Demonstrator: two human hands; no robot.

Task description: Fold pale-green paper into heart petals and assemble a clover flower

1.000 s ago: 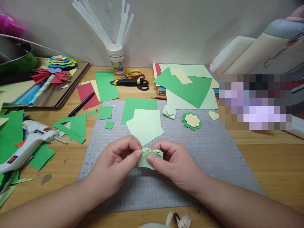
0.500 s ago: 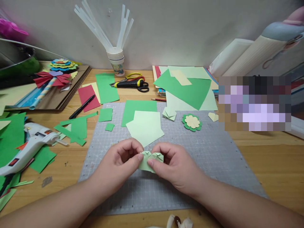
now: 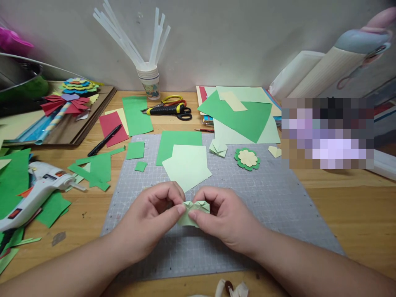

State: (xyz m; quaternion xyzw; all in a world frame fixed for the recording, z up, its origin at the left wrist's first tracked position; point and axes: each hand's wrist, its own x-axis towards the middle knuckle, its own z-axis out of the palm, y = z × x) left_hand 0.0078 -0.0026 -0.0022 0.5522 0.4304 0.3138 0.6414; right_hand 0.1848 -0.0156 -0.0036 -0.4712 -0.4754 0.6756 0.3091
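Both my hands pinch a small folded light-green paper piece (image 3: 194, 209) just above the grey cutting mat (image 3: 272, 206). My left hand (image 3: 151, 220) grips its left side between thumb and curled fingers. My right hand (image 3: 225, 218) grips its right side the same way. The thumbs nearly meet over the fold, and most of the piece is hidden by my fingers. Just beyond my hands lie light-green paper squares (image 3: 187, 167) on a darker green sheet (image 3: 173, 142).
A white glue gun (image 3: 34, 192) and green paper scraps (image 3: 93, 167) lie at left. Scissors (image 3: 170, 108), a black pen (image 3: 104, 140) and a cup of glue sticks (image 3: 150, 80) sit behind the mat. A paper flower (image 3: 246, 159), a folded piece (image 3: 218, 147) and stacked sheets (image 3: 241, 115) are at right.
My hands have shifted slightly left and my right thumb has slid along the fold; the paper piece stays pinched between both hands.
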